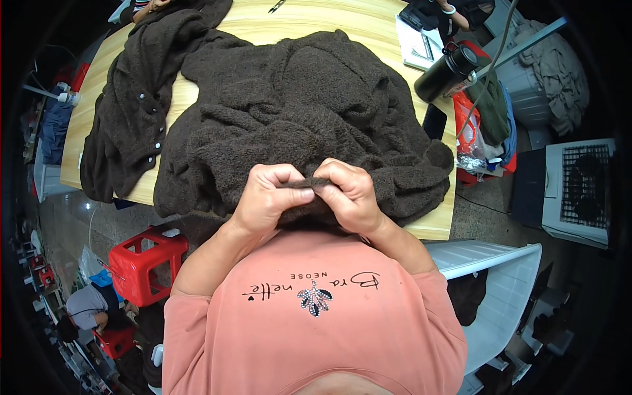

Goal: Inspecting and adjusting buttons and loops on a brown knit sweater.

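A dark brown knitted garment (309, 99) lies bunched over the table and hangs over its near edge. My left hand (273, 194) pinches a fold of its edge between thumb and fingers. Close beside it, my right hand (345, 194) grips the same strip of knit, thumb and forefinger pressed together. The two hands almost meet in front of my chest. Another dark knitted garment (128, 125), with several light buttons along its edge, is spread to the left, reaching up to the far left corner.
The pale wooden table (257, 20) carries a black bottle (447, 72), a phone (434, 122) and a notebook (418, 49) on the right. A red stool (148, 263) stands left, a white bin (507, 296) right. Other people's hands show at the far corners.
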`<state>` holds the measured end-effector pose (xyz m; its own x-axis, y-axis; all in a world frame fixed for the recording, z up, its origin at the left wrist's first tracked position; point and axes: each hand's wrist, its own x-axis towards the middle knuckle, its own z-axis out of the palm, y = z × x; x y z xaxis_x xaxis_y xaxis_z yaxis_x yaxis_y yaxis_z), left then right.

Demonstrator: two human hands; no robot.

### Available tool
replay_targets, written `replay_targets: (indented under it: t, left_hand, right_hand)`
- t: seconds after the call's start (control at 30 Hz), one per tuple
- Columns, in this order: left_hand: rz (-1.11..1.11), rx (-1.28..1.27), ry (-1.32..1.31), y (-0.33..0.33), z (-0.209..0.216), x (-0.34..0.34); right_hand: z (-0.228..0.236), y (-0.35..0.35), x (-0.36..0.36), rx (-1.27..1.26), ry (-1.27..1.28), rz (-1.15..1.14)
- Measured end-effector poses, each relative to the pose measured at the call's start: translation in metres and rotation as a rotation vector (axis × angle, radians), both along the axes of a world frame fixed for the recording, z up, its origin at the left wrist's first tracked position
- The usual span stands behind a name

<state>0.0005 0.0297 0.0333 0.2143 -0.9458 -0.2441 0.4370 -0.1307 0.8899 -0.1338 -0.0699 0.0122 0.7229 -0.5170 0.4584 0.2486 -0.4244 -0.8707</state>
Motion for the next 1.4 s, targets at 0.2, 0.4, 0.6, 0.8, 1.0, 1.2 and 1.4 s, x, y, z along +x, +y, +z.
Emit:
replay_targets:
  t: [0.2,0.4,0.6,0.8,1.0,1.2,1.4]
  left_hand:
    - [-0.023,0.018,0.106,-0.004,-0.004,0.0]
    - [-0.016,0.05,0.109,-0.005,0.0,0.001]
    - [0.127,-0.08,0.241,-0.002,0.007,0.021]
    - [0.121,-0.147,0.271,0.004,0.012,0.03]
    - [0.163,-0.191,0.234,0.01,0.021,0.036]
    - [0.143,-0.23,0.162,0.004,0.028,0.025]
    - [-0.027,-0.208,-0.142,-0.017,0.034,-0.002]
  right_hand:
    - [0.0,0.0,-0.002,0.195,-0.007,0.046]
    - [-0.002,-0.005,-0.008,0.085,0.081,-0.035]
    - [-0.008,-0.049,-0.044,-0.052,0.36,0.191]
    - [-0.027,-0.05,-0.05,-0.256,0.364,0.081]
    - [-0.014,-0.057,-0.063,-0.216,0.693,-0.146]
    - [0.017,-0.039,-0.061,-0.586,0.022,-0.336]
    - [0.044,-0.006,-0.051,-0.835,-0.185,-0.081]
